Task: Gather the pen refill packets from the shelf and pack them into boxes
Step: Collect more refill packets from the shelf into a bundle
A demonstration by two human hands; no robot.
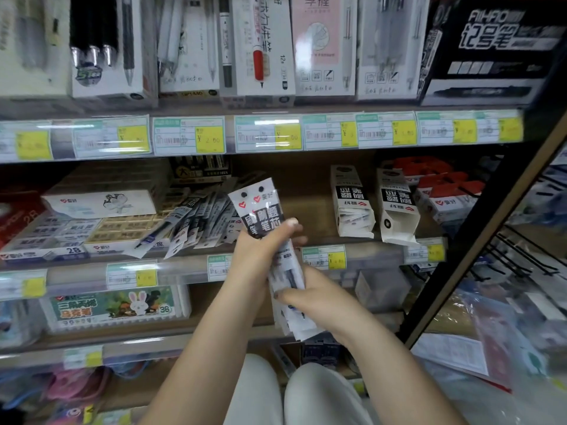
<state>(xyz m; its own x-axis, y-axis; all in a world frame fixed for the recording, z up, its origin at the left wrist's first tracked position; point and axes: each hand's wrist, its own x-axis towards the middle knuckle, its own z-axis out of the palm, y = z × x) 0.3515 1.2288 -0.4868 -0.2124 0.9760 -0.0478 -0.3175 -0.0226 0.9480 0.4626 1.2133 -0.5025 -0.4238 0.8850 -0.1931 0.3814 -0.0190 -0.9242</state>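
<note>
Refill packets [270, 237] bunched in front of the middle shelf [306, 210], more heaped [196, 219] on it left of two open boxes [352, 204]. Probably light, slick film, bendy, prone to fanning out; best pinched across the bundle. Left hand [260, 243] clamped round the upper part, right hand [310, 294] curled round the lower end, forearms raised.

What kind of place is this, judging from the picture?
Most likely a stationery shop. Price labels with barcodes and yellow fields line the shelf edges, boxed pens stand on the top shelf, and loose refill packets lie below. Both hands, left hand and right hand, hold a bundle of packets.
</note>
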